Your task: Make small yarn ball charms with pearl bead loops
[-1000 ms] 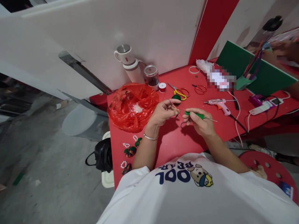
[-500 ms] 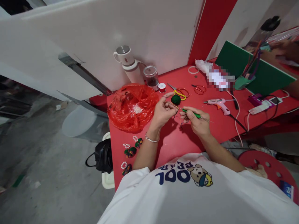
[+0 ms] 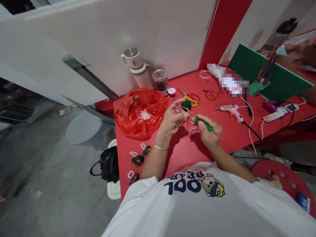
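Note:
My right hand is closed round the green handle of a crochet hook, its thin metal end pointing to my left hand. My left hand pinches coloured yarn between thumb and fingers, with one finger raised; the stitches are too small to make out. Loose dark and orange yarn ends hang between the hands. Just beyond the left fingertips sits a dark green yarn ball. Scissors with yellow and red handles lie behind it, beside a spool of red thread.
A red plastic bag with white beads lies left. Several green beaded ornaments lie near the table's left edge. A pink glue gun, small red-handled scissors, a jar and a green board are on the table. Another person's arm shows far right.
The hook has tilted more steeply, and my right hand has shifted slightly down. My left fingers have opened a little around the yarn. The table items stay in place.

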The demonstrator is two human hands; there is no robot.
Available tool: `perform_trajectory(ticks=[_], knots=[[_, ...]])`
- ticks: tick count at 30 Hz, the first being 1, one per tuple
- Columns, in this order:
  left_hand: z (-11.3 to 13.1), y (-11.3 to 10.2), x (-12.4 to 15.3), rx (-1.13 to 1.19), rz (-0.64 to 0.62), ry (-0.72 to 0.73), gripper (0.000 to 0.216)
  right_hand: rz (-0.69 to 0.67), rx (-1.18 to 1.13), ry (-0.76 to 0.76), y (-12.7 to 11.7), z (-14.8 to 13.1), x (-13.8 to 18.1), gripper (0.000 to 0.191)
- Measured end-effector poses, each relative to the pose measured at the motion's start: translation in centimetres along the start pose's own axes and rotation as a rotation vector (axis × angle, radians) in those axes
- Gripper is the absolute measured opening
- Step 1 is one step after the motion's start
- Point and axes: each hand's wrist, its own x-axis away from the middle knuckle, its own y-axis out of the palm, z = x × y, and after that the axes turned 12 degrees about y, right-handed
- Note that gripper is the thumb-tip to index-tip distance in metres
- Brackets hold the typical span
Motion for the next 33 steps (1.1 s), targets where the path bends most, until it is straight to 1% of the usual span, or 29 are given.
perform_trajectory(ticks=[4, 6, 9, 11, 13, 15, 17, 19, 21, 23, 24, 26, 28, 30, 33], knots=[[0.5, -0.9, 0.0, 0.043, -0.095, -0.085, 0.088, -0.111, 0.184, -0.147, -1.7, -0.9, -1.2, 0.023], [0.6, -1.3, 0.0, 0.034, -0.14, -0.118, 0.094, -0.154, 0.251, -0.23, -2.5, -1.5, -1.8, 0.028], [0.8, -1.6, 0.0, -0.001, -0.172, -0.137, 0.099, -0.214, 0.347, -0.359, -3.6, -2.2, -2.3, 0.035], [0.9, -1.7, 0.0, -0.022, -0.177, -0.14, 0.097, -0.252, 0.396, -0.428, -4.1, -2.6, -2.6, 0.037], [0.9, -1.8, -0.1, -0.042, -0.189, -0.143, 0.092, -0.283, 0.423, -0.467, -4.4, -2.9, -2.7, 0.039], [1.0, -2.0, -0.1, -0.06, -0.201, -0.145, 0.084, -0.318, 0.443, -0.488, -4.8, -3.2, -2.9, 0.041], [1.0, -2.3, -0.3, -0.074, -0.204, -0.147, 0.073, -0.365, 0.459, -0.479, -5.2, -3.7, -3.1, 0.04], [0.9, -2.6, -0.4, -0.087, -0.199, -0.153, 0.063, -0.402, 0.451, -0.436, -5.6, -4.2, -3.2, 0.036], [0.9, -2.8, -0.5, -0.107, -0.191, -0.157, 0.057, -0.415, 0.396, -0.335, -5.9, -4.6, -3.3, 0.028], [0.8, -2.8, -0.5, -0.129, -0.178, -0.15, 0.052, -0.418, 0.283, -0.147, -5.9, -4.7, -3.3, 0.018], [0.7, -2.6, -0.5, -0.141, -0.172, -0.141, 0.051, -0.418, 0.207, -0.028, -5.7, -4.6, -3.1, 0.017], [0.4, -2.1, -0.4, -0.166, -0.175, -0.119, 0.051, -0.404, 0.027, 0.195, -4.8, -3.9, -2.7, 0.029], [-0.1, -1.4, -0.3, -0.203, -0.182, -0.067, 0.053, -0.349, -0.15, 0.331, -3.4, -3.0, -2.3, 0.041], [-0.7, -0.6, -0.2, -0.268, -0.154, 0.031, 0.052, -0.264, -0.266, 0.383, -1.9, -2.0, -1.9, 0.045], [-1.5, 0.2, -0.1, -0.395, -0.046, 0.183, 0.054, -0.147, -0.274, 0.336, -0.3, -0.9, -1.5, 0.043]])
